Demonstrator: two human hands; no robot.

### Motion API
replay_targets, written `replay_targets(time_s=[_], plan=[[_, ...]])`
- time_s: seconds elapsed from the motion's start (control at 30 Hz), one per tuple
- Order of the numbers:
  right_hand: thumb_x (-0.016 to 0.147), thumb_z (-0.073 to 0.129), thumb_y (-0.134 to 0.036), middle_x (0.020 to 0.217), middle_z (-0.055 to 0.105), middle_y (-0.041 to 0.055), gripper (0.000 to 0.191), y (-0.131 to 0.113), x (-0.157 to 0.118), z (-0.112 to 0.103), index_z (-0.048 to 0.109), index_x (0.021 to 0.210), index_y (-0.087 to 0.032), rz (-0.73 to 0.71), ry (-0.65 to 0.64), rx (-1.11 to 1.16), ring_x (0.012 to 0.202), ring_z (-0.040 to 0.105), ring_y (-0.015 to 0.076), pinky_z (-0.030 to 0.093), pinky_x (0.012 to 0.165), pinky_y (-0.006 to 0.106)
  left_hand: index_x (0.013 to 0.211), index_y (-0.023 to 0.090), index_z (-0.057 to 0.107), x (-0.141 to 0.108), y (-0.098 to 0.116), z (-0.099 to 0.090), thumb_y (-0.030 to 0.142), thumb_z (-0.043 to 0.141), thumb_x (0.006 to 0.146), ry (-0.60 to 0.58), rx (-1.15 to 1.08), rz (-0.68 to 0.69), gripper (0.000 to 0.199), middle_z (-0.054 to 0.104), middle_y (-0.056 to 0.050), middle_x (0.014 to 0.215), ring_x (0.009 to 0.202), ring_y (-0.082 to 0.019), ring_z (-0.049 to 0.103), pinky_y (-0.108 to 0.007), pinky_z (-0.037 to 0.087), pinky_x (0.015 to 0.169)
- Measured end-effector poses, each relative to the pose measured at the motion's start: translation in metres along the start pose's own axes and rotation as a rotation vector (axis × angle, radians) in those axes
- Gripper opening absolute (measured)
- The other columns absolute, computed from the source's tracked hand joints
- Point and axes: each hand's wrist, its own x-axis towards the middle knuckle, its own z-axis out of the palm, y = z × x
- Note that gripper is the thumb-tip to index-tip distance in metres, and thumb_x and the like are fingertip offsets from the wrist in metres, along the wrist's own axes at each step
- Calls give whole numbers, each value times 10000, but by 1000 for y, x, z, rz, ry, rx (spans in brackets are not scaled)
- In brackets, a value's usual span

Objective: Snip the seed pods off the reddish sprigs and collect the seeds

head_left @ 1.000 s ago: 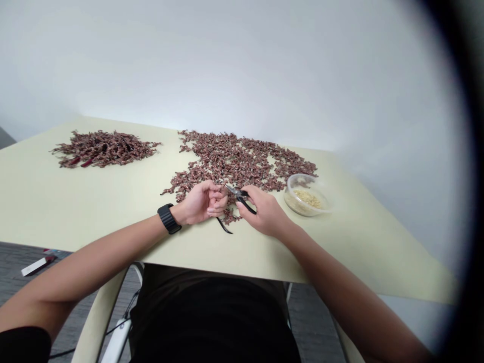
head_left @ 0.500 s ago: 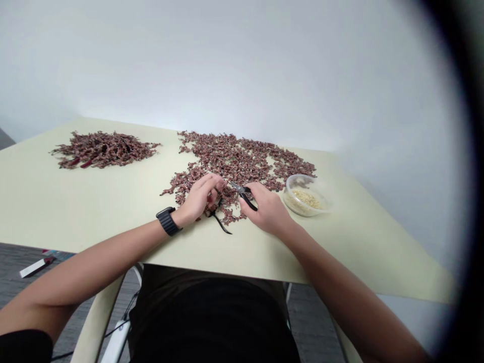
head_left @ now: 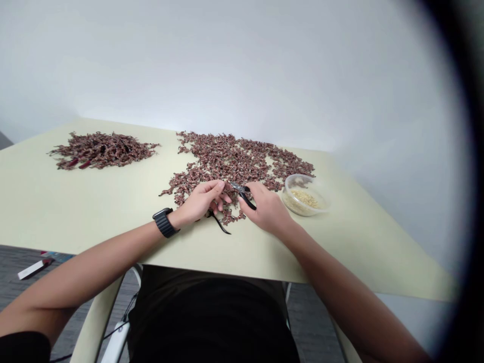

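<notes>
Head view: right hand (head_left: 266,209) grips black-handled pliers (head_left: 244,194), tips just beside the left hand (head_left: 200,199), its fingers curled, anything pinched too small to tell. Both hands lie over the near edge of a spread of reddish-brown pieces (head_left: 234,161). Right stands a clear plastic tub (head_left: 289,196) of pale bits (head_left: 305,198); far left, a second heap (head_left: 102,150) on the cream table (head_left: 75,212).

- Heaped pile of reddish-brown pieces (head_left: 102,150), upper left on table
- Clear plastic tub (head_left: 305,195) of pale granules (head_left: 304,198), right of centre
- Pale cream tabletop (head_left: 75,212)
- White stick, red end (head_left: 34,269), on grey carpet (head_left: 9,259), lower left
</notes>
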Motion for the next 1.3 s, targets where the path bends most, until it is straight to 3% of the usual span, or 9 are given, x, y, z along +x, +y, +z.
replay_targets(time_s=[0.2,0.3,0.47,0.63,0.8,0.93,1.03,1.2,1.3], plan=[[997,490,-393,1063,649,133,297,-2,-1,0,560,1191,-179,21,-35,20,921,643,274,462,765,366,997,136,611,3,-5,1,555,544,974,-18,22,7,424,667,-92,958,683,-114,611,-220,526,580],[991,499,-389,1036,652,111,278,-4,-1,1,560,1173,-188,48,-56,83,924,632,260,439,756,345,989,133,600,4,-7,1,537,519,995,-15,59,14,412,643,-63,886,681,-92,573,-192,490,609],[990,498,-409,782,593,13,210,-8,1,-2,553,954,-209,121,-187,286,697,536,173,354,634,303,1139,147,592,4,-7,-9,451,527,1013,-52,123,28,335,597,-26,836,698,-99,537,-205,459,645],[973,508,-468,718,477,-23,278,-9,3,-9,546,880,-210,297,-372,697,614,410,120,308,554,259,1213,161,582,7,-8,-19,437,510,1023,-172,181,83,343,592,-28,851,732,-113,532,-227,439,671],[952,490,-542,708,256,-57,346,-8,8,-20,554,940,-202,617,-726,1347,560,111,95,90,453,211,1218,157,584,6,-4,-19,456,517,1017,-222,169,121,367,606,-35,860,744,-117,536,-231,438,679],[935,465,-597,711,216,-59,428,-4,11,-25,561,960,-180,702,-869,1521,577,63,106,42,443,217,1209,154,587,5,-4,-16,474,534,1006,-216,172,133,383,631,-57,908,739,-119,544,-237,447,666],[953,403,-609,697,257,-49,455,-3,9,-22,573,959,-188,614,-746,1315,555,120,108,98,450,230,1107,147,613,5,-7,-15,499,489,1019,-220,162,130,384,636,-67,926,722,-115,542,-242,449,666],[935,560,-467,739,510,11,266,-1,5,-11,579,932,-202,212,-145,405,652,447,158,342,607,298,1112,138,611,5,-8,-13,523,442,1031,-208,64,80,428,650,-95,982,720,-122,551,-255,443,658],[953,545,-415,875,607,56,259,2,3,-6,578,1083,-194,61,-53,205,761,549,202,410,714,337,1095,143,603,4,-8,-13,509,456,1030,-217,-25,38,400,652,-91,950,713,-125,558,-263,447,672]])
